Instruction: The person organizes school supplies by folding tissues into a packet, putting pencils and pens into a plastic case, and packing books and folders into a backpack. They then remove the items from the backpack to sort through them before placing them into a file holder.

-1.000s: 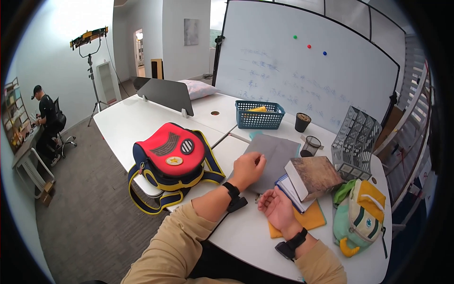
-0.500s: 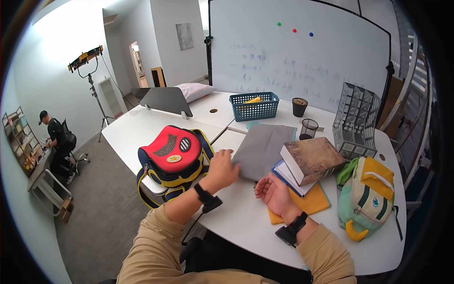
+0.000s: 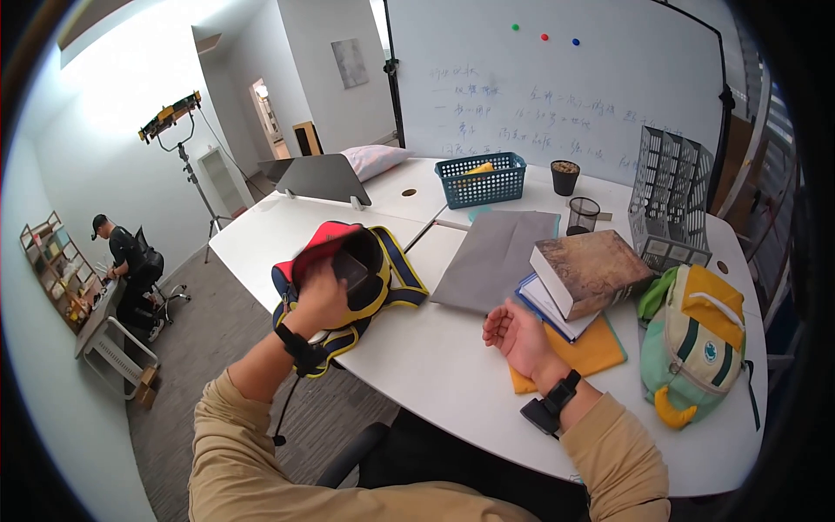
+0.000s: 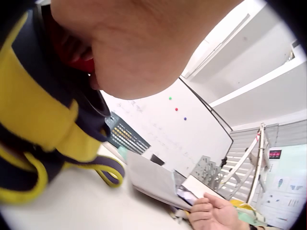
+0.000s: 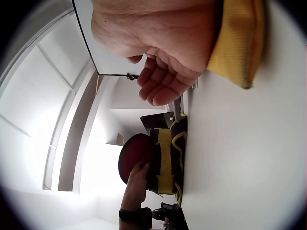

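Leftward, the left hand [image 3: 320,300] touches the raised flap [image 3: 306,252] of the backpack [image 3: 372,300], grip indeterminable; rightward, the right hand [image 3: 522,339], relaxed and open, is near the books [image 3: 596,268].

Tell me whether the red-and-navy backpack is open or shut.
The backpack is open: its red flap is raised, the left hand at the opening.

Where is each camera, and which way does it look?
Head: worn on the head, looking forward and down at the table; both hands, left and right, and tan sleeves show.
Left wrist: looks past the big, close left hand toward the whiteboard; the right hand shows too.
Right wrist: looks past the right hand toward the schoolbag, with the left hand there.
Both wrist views share the schoolbag.
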Tool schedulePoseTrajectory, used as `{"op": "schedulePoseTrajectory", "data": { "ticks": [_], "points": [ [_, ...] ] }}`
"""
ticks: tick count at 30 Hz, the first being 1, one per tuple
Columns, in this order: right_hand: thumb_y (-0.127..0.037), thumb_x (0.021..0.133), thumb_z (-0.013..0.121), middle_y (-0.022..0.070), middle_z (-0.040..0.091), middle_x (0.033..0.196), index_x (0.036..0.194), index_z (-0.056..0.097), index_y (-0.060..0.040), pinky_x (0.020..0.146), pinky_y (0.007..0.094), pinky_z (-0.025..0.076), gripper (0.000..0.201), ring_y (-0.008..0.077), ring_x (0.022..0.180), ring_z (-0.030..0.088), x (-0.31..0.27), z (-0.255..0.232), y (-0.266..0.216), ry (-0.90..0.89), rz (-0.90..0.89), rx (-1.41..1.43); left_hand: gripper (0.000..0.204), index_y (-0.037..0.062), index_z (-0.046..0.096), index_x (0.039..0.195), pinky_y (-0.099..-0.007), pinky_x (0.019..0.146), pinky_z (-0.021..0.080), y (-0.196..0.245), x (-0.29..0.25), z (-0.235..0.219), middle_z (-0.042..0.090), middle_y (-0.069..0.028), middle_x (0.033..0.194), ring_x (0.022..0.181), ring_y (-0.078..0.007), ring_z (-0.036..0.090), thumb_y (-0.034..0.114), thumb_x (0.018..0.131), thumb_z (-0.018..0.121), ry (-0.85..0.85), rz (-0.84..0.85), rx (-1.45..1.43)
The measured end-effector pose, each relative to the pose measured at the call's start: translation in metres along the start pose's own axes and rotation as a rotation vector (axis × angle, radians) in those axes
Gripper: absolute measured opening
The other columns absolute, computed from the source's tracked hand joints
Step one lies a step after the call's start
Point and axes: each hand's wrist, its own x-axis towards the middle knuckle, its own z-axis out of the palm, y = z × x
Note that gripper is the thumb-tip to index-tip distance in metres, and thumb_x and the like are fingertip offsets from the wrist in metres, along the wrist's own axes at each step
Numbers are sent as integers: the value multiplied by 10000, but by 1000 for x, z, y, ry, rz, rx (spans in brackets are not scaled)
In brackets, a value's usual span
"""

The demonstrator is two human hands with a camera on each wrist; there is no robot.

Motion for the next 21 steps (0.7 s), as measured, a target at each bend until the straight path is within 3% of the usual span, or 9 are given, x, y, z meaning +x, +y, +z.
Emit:
{"op": "schedulePoseTrajectory", "data": {
  "ticks": [2,5,8,11,12,15,16,19,21],
  "points": [
    [-407,1225,536,121,761,986,1051,710,-49,898,415,614,435,265,936,738,1,-1,0,-4,-1,-25,699,-127,446,1564,-605,1189,498,-14,20,-22,615,-396,1443,1363,-586,581,135,995,757,-130,-159,-142],
    [-398,1230,530,126,765,981,1058,713,-42,885,412,619,436,265,924,744,3,-4,3,-6,1,-45,931,-126,478,1542,-578,1182,519,-18,26,-49,658,-377,1399,1337,-541,625,278,835,931,-164,-76,-35],
    [-404,1226,539,121,763,984,1056,716,-54,881,409,610,428,266,923,740,4,-5,3,-12,0,-59,948,-121,535,1506,-551,1166,546,-13,37,-50,637,-388,1440,1323,-534,653,335,792,958,-499,-24,14],
    [-394,1230,531,125,764,987,1064,715,-45,878,409,618,428,266,921,744,5,-5,4,-14,0,-64,825,-98,614,1460,-504,1100,596,-2,37,-32,701,-352,1374,1236,-492,727,301,809,924,-546,-42,127],
    [-387,1232,525,128,765,987,1069,714,-37,877,410,624,430,265,919,748,4,-5,4,-10,0,-63,885,-98,550,1563,-489,1236,515,0,37,-24,631,-363,1524,1436,-484,633,287,840,885,-567,-72,146],
    [-383,1233,524,129,764,993,1070,711,-37,877,409,623,427,265,920,747,3,-4,3,-21,2,-85,943,-8,461,1700,-482,1361,373,-2,37,-13,510,-324,1701,1620,-459,462,274,876,824,-626,40,408],
    [-383,1233,523,128,763,993,1069,711,-37,877,409,622,426,264,920,746,3,-5,4,-26,1,-88,985,146,382,1793,-484,1421,251,-1,45,-24,402,-259,1811,1719,-432,302,265,900,781,-697,195,308],
    [-377,1234,525,125,761,992,1065,711,-38,878,408,618,422,264,922,744,3,-4,3,-35,1,-95,925,237,435,1771,-500,1397,309,16,46,-44,461,-229,1781,1679,-433,384,253,903,755,-613,285,262],
    [-367,1235,530,123,762,991,1060,715,-40,882,408,611,414,267,926,742,3,-3,3,-31,7,-102,818,218,496,1724,-537,1370,349,0,48,-27,517,-235,1733,1632,-443,453,222,935,710,-623,288,297]
  ]
}}
